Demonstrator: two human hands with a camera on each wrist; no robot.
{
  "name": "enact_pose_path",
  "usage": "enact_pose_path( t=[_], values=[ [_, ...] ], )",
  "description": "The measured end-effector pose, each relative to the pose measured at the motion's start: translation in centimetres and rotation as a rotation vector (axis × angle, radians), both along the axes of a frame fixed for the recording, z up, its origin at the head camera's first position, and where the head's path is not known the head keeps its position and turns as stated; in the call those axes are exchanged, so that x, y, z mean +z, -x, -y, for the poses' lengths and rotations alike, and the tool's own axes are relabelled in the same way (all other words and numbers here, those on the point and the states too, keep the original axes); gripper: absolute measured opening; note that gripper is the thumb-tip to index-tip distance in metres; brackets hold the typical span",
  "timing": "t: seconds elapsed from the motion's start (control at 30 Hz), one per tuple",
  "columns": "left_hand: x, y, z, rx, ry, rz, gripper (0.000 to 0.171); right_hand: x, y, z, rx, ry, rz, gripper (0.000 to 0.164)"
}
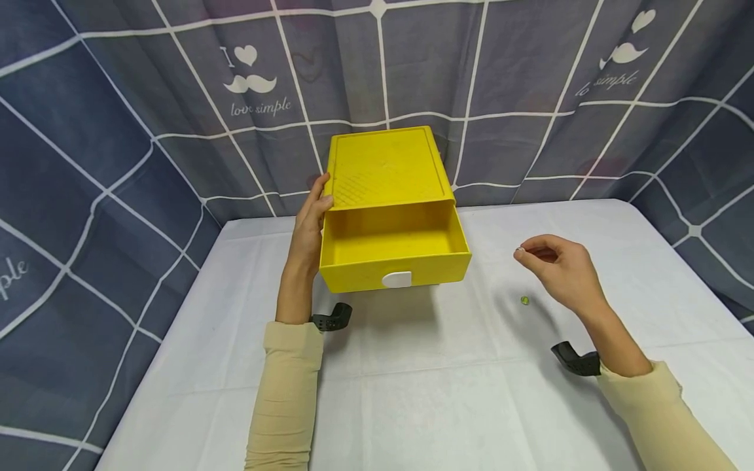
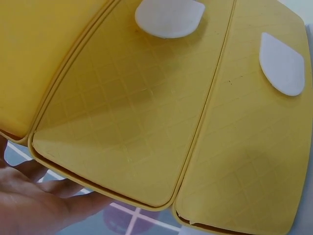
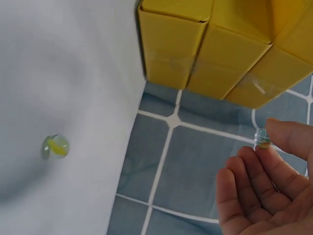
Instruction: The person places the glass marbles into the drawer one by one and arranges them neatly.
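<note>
A yellow drawer cabinet (image 1: 385,163) stands at the back of the table, its top drawer (image 1: 341,280) pulled out with bare yellow inside. Against the cabinet's left side rests my left hand (image 1: 306,235), fingers mostly straight and the thumb near the top front edge. Two closed lower drawers with white handles (image 2: 169,18) show in the left wrist view. Right of the cabinet, my right hand (image 1: 562,268) is raised and pinches a small clear glass marble (image 3: 262,137) between thumb and fingertips. Below that hand, a clear marble with a yellow-green swirl (image 1: 525,300) lies on the table.
A white cloth (image 1: 412,405) covers the table. Dark grey-blue curtains (image 1: 424,72) with white grid lines hang behind the cabinet and at both sides. Each wrist wears a black camera mount (image 1: 332,317).
</note>
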State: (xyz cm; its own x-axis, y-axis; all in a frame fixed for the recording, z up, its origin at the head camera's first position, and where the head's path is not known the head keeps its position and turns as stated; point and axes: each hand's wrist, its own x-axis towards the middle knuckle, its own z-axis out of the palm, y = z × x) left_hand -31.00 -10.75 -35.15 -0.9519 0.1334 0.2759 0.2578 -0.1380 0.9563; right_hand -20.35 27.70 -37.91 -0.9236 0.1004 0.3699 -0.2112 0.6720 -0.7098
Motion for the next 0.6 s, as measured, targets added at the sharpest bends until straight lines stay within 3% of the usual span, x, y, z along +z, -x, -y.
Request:
enact_pose_path(
  t=[0.6],
  values=[
    [0.0,-0.1,0.0,0.002,0.015,-0.01,0.063,2.0,-1.7,2.4,0.049,0.039,-0.047,0.017]
  ],
)
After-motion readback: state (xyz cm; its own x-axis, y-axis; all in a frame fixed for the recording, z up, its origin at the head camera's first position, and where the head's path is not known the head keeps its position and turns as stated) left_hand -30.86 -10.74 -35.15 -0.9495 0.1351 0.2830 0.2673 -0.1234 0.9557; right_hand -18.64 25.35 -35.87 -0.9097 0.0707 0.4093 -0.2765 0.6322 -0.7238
